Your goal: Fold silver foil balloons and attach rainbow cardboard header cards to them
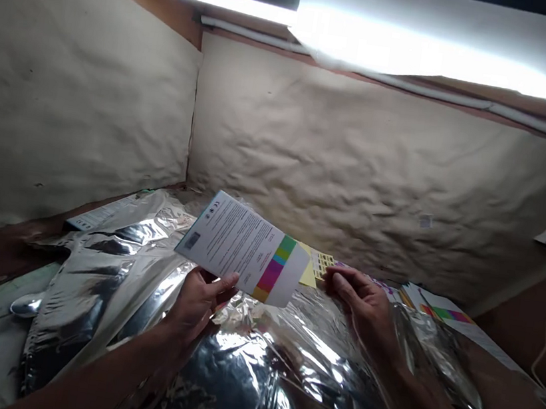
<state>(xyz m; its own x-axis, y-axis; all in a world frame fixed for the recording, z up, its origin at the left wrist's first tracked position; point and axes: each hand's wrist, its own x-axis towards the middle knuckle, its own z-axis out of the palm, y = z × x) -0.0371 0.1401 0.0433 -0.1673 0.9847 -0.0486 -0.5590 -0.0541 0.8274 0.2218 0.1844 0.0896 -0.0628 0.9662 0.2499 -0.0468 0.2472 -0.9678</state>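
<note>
My left hand [200,302] is closed on the lower edge of a white printed card [235,243], thumb on its face. The card is tilted and carries text, a barcode and a band of coloured blocks; whether it is a folded leaflet or a flat box I cannot tell. At its right end a yellow sheet of small labels [321,264] shows, partly hidden behind the card. My right hand [361,300] pinches the right edge of that label sheet between thumb and fingers. Shiny silver plastic film [230,373] lies beneath both hands.
More printed cards [458,323] with coloured bands lie at the right, partly by the film. Another printed pack [101,212] is at the back left. A paper-covered wall [359,162] stands close behind, under a tube light [239,4] with paper hung over it.
</note>
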